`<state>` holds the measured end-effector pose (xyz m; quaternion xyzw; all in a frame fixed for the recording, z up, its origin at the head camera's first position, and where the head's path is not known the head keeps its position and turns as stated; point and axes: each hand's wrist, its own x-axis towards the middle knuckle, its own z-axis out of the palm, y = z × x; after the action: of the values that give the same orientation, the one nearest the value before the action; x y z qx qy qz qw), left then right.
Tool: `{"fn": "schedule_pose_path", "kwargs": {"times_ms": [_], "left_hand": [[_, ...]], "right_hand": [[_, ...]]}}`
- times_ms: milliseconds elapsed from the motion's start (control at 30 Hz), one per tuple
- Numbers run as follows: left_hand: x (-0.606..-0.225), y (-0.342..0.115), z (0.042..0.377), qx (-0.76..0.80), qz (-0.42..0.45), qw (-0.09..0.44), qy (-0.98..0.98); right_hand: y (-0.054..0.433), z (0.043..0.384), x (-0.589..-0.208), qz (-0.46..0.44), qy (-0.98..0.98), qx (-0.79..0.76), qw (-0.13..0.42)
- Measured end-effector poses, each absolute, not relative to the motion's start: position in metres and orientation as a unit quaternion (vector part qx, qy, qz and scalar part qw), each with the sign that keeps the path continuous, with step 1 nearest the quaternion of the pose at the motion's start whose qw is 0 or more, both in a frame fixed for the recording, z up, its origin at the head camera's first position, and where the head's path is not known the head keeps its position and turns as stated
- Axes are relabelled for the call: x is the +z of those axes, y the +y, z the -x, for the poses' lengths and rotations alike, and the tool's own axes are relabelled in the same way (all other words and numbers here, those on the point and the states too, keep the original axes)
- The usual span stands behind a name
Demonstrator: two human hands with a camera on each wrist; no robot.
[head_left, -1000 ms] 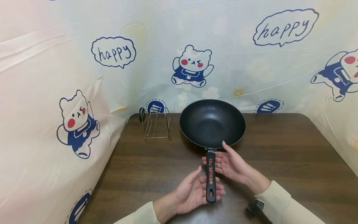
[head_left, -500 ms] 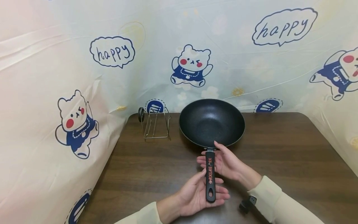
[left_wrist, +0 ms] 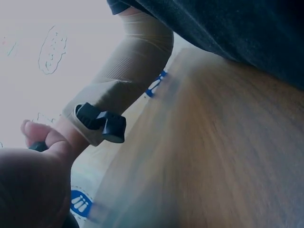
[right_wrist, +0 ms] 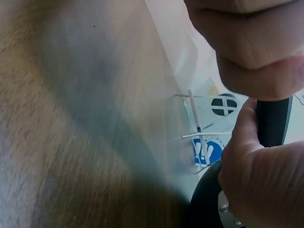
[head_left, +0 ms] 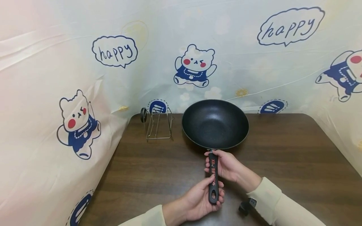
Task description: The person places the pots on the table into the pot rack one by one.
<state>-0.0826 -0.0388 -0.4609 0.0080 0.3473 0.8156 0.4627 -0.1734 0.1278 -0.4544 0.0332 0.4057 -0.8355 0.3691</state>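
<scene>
A black wok [head_left: 215, 125] is in the middle of the head view, its bowl toward the back and its long black handle [head_left: 213, 185] with red lettering toward me. My left hand [head_left: 199, 199] grips the handle near its holed end, thumb on top and fingers curled round from below. Closer to the bowl, my right hand [head_left: 229, 166] holds the same handle, its fingertips showing on the left side. In the right wrist view, both hands wrap the handle [right_wrist: 273, 121]. The left wrist view shows little of the handle.
A wire rack [head_left: 158, 125] with a black round part stands at the table's back left, left of the wok. The brown wooden table [head_left: 297, 150] meets a printed cloth [head_left: 237, 47] behind and at the sides. A black camera [head_left: 247, 205] is on the right wrist.
Both hands were open under and beside the handle; their fingers and thumbs have now curled round it. The wok and the wire rack stay where they were.
</scene>
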Motion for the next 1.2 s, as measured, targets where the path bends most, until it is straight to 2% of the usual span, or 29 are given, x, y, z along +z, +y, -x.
{"fn": "schedule_pose_path", "kwargs": {"times_ms": [567, 1200], "left_hand": [[-0.467, -0.025, 0.075, 0.834, 0.001, 0.414, 0.364], [-0.473, -0.022, 0.073, 0.797, -0.050, 0.365, 0.478]], "right_hand": [[0.121, 0.169, -0.450, -0.085, 0.386, -0.836, 0.380], [0.111, 0.162, -0.449, -0.104, 0.372, -0.856, 0.343]]}}
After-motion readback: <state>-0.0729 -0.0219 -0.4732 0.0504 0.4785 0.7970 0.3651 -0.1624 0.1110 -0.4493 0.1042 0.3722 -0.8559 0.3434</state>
